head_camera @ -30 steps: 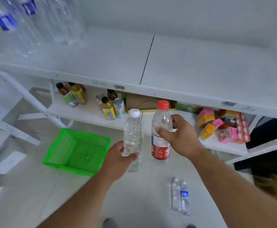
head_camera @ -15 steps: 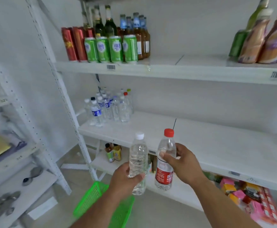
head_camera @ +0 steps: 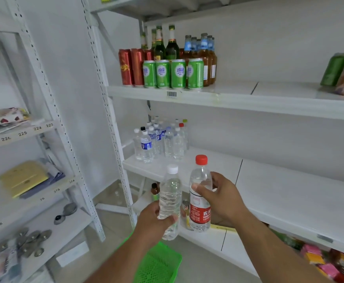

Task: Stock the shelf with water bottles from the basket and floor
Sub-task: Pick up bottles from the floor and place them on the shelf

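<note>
Bottles in hand number two: left hand point(head_camera: 154, 221) grips the white-capped bottle point(head_camera: 170, 199) low, right hand point(head_camera: 221, 198) pinches the red-capped bottle point(head_camera: 200, 196) midway. Beyond both grips, four green cans point(head_camera: 173, 73) stand above.

The green basket point(head_camera: 159, 264) is partly hidden behind the left forearm and cut by the bottom edge.

"224", "225" on left shelf edge point(head_camera: 24, 133)

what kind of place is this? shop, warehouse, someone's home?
Most likely a small shop or its stockroom: white metal shelving with a barcode tag on its edge, rows of green cans, and grouped water bottles. Numbered slots on the left rack hint at inventory storage.
</note>
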The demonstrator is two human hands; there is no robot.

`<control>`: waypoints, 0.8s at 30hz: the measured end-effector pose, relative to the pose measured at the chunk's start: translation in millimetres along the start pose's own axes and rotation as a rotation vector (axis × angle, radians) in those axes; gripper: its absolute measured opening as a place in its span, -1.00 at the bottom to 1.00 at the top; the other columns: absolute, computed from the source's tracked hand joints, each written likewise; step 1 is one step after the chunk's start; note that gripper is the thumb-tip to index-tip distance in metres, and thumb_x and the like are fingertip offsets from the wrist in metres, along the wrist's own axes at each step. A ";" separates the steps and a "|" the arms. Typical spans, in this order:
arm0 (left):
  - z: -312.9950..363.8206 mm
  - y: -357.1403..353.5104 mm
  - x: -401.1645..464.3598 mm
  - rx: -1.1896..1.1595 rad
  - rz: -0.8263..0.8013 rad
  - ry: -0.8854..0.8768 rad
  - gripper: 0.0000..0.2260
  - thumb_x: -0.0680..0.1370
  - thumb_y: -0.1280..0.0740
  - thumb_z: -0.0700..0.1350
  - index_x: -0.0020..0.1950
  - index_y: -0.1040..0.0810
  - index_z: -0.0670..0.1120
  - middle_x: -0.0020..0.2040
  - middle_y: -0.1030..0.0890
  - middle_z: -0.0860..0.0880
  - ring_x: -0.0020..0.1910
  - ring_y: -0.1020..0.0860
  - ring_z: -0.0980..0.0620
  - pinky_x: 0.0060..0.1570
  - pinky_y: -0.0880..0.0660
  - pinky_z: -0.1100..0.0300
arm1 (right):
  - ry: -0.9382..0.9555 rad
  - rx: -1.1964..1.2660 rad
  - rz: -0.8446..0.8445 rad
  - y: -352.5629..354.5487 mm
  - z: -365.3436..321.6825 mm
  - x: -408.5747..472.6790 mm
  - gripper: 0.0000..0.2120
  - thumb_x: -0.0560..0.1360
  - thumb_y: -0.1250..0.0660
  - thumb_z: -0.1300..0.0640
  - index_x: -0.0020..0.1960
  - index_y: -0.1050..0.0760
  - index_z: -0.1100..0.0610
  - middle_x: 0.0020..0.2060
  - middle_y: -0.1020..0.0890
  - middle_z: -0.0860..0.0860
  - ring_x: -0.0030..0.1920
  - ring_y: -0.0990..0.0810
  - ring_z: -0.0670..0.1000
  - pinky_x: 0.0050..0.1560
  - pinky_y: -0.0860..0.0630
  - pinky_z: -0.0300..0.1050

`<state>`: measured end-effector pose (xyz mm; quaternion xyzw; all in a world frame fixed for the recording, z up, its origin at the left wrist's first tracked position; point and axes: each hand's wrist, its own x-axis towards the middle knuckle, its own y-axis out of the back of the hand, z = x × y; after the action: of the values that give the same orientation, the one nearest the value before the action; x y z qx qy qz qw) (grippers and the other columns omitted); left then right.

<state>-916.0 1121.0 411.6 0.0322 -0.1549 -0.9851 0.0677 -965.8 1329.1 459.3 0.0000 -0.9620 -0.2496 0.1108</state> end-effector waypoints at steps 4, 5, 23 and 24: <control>-12.0 35.4 27.8 -0.022 -0.031 -0.049 -0.74 0.44 -0.51 -0.15 0.04 -0.60 0.15 -0.08 -0.70 0.18 -0.09 -0.63 0.32 -0.14 -0.47 0.41 | -0.020 -0.029 0.016 -35.0 -22.1 12.7 -0.74 0.46 -0.44 -0.17 0.07 -0.43 -0.20 -0.16 -0.55 -0.34 -0.16 -0.53 -0.33 -0.20 -0.38 -0.41; -15.2 45.5 36.0 -0.033 -0.041 -0.055 -0.73 0.44 -0.51 -0.15 0.03 -0.60 0.15 -0.08 -0.70 0.18 -0.11 -0.62 0.33 -0.16 -0.47 0.41 | -0.032 -0.032 0.025 -45.3 -26.9 16.1 -0.73 0.47 -0.43 -0.17 0.08 -0.42 -0.20 -0.16 -0.54 -0.35 -0.16 -0.53 -0.33 -0.21 -0.37 -0.41; -62.6 141.5 168.7 -0.096 -0.148 -0.042 -0.74 0.45 -0.50 -0.22 0.03 -0.61 0.09 -0.11 -0.71 0.16 -0.13 -0.64 0.28 -0.17 -0.49 0.41 | -0.172 -0.071 0.112 -165.9 -55.3 113.0 -0.61 0.47 -0.43 -0.18 0.21 -0.50 -0.04 0.01 -0.63 -0.17 0.00 -0.60 -0.10 -0.06 -0.48 -0.21; -61.9 139.9 177.4 -0.094 -0.142 -0.040 -0.74 0.45 -0.50 -0.22 0.04 -0.62 0.07 -0.10 -0.71 0.14 -0.12 -0.65 0.26 -0.17 -0.50 0.41 | -0.173 -0.071 0.114 -167.2 -52.8 121.4 -0.59 0.47 -0.43 -0.19 0.23 -0.50 -0.04 0.03 -0.63 -0.16 0.03 -0.61 -0.08 -0.02 -0.49 -0.18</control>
<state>-1068.9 945.0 388.6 0.0204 -0.1070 -0.9940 -0.0040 -1082.3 1150.7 449.9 -0.0803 -0.9569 -0.2759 0.0415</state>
